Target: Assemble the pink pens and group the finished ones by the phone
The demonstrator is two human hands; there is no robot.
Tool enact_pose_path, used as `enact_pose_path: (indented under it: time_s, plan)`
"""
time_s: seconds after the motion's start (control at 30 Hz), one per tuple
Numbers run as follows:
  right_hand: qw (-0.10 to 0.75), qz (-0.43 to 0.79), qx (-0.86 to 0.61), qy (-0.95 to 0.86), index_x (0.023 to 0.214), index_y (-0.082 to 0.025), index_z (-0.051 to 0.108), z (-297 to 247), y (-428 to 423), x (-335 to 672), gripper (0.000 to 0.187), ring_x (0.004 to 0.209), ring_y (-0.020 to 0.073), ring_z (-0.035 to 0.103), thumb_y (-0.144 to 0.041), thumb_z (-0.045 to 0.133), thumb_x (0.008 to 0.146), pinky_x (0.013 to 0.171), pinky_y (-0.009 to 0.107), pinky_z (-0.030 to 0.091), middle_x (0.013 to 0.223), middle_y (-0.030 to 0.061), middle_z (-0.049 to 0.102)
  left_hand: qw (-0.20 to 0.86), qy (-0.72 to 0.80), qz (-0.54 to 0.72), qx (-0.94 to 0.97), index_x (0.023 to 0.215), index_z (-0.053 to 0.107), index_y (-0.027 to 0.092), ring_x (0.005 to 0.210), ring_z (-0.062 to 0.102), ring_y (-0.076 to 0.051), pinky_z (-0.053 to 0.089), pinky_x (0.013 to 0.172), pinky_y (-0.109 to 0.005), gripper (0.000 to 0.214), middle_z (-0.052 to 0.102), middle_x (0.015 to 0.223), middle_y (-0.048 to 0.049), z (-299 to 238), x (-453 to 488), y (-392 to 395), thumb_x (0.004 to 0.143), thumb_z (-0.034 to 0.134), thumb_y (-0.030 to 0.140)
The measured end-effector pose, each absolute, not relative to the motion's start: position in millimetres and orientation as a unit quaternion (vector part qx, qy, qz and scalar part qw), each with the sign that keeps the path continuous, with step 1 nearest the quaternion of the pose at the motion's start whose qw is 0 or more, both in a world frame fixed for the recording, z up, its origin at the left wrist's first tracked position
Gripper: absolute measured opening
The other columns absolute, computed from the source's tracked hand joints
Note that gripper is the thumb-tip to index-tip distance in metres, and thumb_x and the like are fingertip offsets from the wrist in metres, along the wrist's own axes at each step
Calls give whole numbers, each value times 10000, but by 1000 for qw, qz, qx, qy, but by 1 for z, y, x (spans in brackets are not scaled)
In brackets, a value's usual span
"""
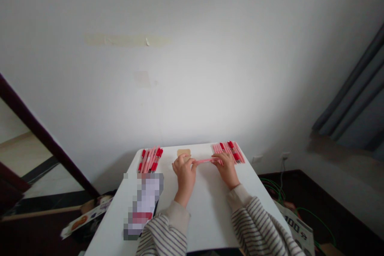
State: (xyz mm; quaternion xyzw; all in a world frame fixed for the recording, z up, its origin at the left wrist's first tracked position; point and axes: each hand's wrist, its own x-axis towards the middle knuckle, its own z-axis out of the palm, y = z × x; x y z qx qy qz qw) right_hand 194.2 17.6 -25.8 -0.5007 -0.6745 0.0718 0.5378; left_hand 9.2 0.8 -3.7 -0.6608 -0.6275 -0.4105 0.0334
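Observation:
Between my two hands a slim pink pen is held level above the white table. The fingertips of my left hand pinch its left end. Its right end is in the closed fingers of my right hand, which partly cover it. Just beyond my right hand lies a row of pink and red pens at the far right of the tabletop. A second bunch of pink and red pens rests at the far left. Behind my left hand is a small tan piece, its kind unclear.
A blurred-out oblong item lies on the left of the table. A pale wall stands right behind the far edge. On the floor at the right are green cables and a printed box. A grey curtain hangs at right.

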Motion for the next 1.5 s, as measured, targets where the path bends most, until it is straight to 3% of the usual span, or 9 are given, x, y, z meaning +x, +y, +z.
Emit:
enact_pose_path:
  time_s: [0.23, 0.33, 0.43, 0.6, 0.8, 0.97, 1.2, 1.37, 1.5]
  plan:
    - [623, 201, -454, -605, 922, -227, 698, -23, 18, 194, 304, 967, 240, 570, -485, 690, 762, 900, 407, 428, 964, 63, 684, 15, -631, -406, -661, 845, 735, 289, 1117, 478, -249, 343, 1000, -453, 123, 564, 1144, -57, -6, 9, 1, 797, 636, 346]
    - [654, 296, -431, -546, 960, -214, 673, -21, 18, 192, 361, 872, 209, 584, -480, 720, 721, 803, 364, 470, 933, 46, 678, 3, -612, -412, -675, 824, 737, 298, 1122, 479, -242, 346, 1001, -448, 122, 572, 1122, -53, -7, 11, 1, 793, 644, 370]
    - [662, 390, -390, -507, 883, -195, 659, -18, 16, 189, 323, 762, 170, 565, -482, 699, 741, 707, 314, 475, 835, 28, 650, -10, -590, -415, -693, 824, 739, 303, 1127, 479, -237, 344, 1013, -455, 135, 572, 1115, -52, -6, 14, -1, 789, 648, 396]
    - [695, 483, -292, -444, 876, -243, 581, -13, 13, 185, 295, 875, 182, 586, -533, 598, 824, 789, 374, 500, 920, 28, 619, -29, -548, -421, -722, 851, 732, 281, 1112, 480, -223, 356, 1024, -443, 150, 576, 1101, -51, -8, 16, -3, 786, 655, 392]
    - [714, 507, -275, -397, 953, -303, 541, -11, 14, 196, 339, 713, 160, 546, -613, 417, 891, 752, 414, 493, 802, -6, 565, -52, -537, -369, -757, 1014, 665, 233, 1106, 517, -214, 374, 1013, -423, 254, 615, 1105, -53, -16, 17, -5, 768, 679, 294]
    - [715, 543, -243, -368, 713, -251, 487, -5, 11, 202, 508, 595, 153, 442, -683, 278, 880, 676, 383, 460, 654, -14, 465, -63, -549, -282, -785, 1050, 644, 244, 1136, 521, -231, 340, 1034, -447, 282, 622, 1151, -52, -18, 18, -11, 774, 666, 296]
    - [724, 525, -252, -370, 617, -233, 319, -7, 11, 204, 421, 555, 134, 360, -581, 390, 844, 617, 337, 431, 606, -40, 344, -57, -554, -258, -789, 1074, 630, 257, 1152, 506, -232, 317, 1044, -437, 291, 610, 1179, -49, -18, 17, -11, 791, 639, 319]
    - [718, 516, -264, -384, 622, -234, 354, -6, 11, 202, 468, 546, 132, 362, -632, 308, 864, 605, 335, 435, 607, -35, 378, -49, -552, -262, -790, 1065, 628, 262, 1141, 510, -225, 327, 1028, -425, 288, 611, 1165, -45, -19, 17, -10, 784, 645, 323]
    - [725, 528, -253, -362, 625, -233, 384, -2, 9, 199, 466, 538, 126, 374, -627, 344, 871, 592, 332, 440, 609, -31, 399, -53, -551, -262, -790, 1070, 627, 265, 1148, 507, -227, 324, 1029, -428, 291, 610, 1168, -48, -18, 16, -10, 786, 643, 323]
